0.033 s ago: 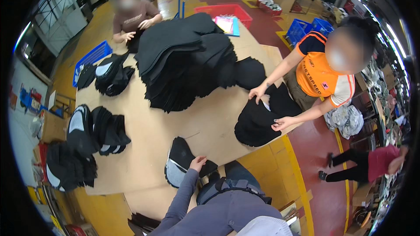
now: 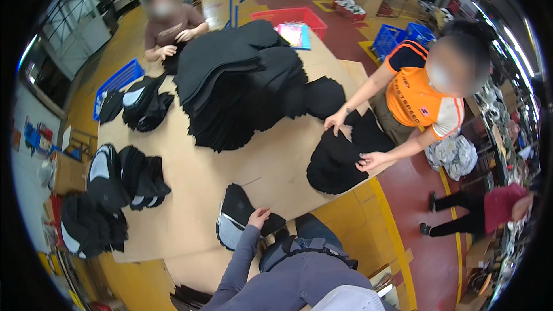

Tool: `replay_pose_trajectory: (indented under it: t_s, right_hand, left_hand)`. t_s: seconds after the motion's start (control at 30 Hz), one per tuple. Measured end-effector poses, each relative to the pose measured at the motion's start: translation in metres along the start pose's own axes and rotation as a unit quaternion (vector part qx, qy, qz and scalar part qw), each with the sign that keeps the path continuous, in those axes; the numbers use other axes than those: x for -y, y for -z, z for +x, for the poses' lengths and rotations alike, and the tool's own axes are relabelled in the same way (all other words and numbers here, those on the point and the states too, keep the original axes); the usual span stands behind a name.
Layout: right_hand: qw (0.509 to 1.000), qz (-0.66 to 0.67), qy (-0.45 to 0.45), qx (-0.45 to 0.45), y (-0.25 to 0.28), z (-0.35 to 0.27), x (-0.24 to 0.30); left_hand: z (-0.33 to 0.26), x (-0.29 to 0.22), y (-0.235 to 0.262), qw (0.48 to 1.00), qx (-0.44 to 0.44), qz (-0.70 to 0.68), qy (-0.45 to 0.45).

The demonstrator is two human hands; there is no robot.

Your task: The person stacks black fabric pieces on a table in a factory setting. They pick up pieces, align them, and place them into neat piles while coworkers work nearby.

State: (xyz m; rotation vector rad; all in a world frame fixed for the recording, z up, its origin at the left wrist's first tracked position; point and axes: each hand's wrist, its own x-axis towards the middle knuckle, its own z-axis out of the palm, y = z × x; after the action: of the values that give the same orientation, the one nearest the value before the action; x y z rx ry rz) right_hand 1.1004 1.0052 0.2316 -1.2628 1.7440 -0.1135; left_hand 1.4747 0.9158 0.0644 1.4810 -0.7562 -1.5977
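Note:
My left hand (image 2: pixel 259 217) rests over a small stack of black cut fabric pieces (image 2: pixel 237 200) at the table's near edge. Its fingers are curled together; whatever they may hold is too small to make out. A light grey panel (image 2: pixel 230 232) with a white strip along it shows on the left side of that stack. My right hand is out of sight. To the right, a co-worker in an orange shirt (image 2: pixel 408 93) has both hands on another pile of black pieces (image 2: pixel 335 164).
A tall heap of black cut pieces (image 2: pixel 230 92) fills the table's middle. Smaller black-and-grey stacks (image 2: pixel 106 175) stand along the left side. Another person (image 2: pixel 173 29) stands at the far side. Blue (image 2: pixel 124 78) and red crates (image 2: pixel 299 17) flank the table (image 2: pixel 190 219).
The whole view has shifted very slightly. Less of the pale patch shows between the co-worker's hands. My left hand stays at the same stack.

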Motion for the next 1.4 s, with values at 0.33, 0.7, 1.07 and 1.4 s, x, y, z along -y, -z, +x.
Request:
replay_pose_trajectory:
  t_s: [0.33,0.7,1.07,1.4]
  right_hand:
    - [0.999,-0.039,-0.028,0.025,-0.002,0.025,-0.019]
    - [0.928,-0.352,0.021,0.116,0.098,0.052,0.013]
    - [0.804,0.577,0.082,0.118,0.117,0.431,0.375]
    - [0.894,0.333,0.072,-0.291,0.079,0.487,0.476]
  left_hand:
    - [0.0,-0.025,0.022,0.99,-0.09,-0.029,0.103]
    - [-0.026,-0.067,0.003,0.797,-0.323,0.492,0.136]
    - [-0.004,-0.05,0.004,0.817,-0.31,0.475,0.106]
    - [0.018,-0.075,-0.021,0.768,-0.395,0.465,0.196]
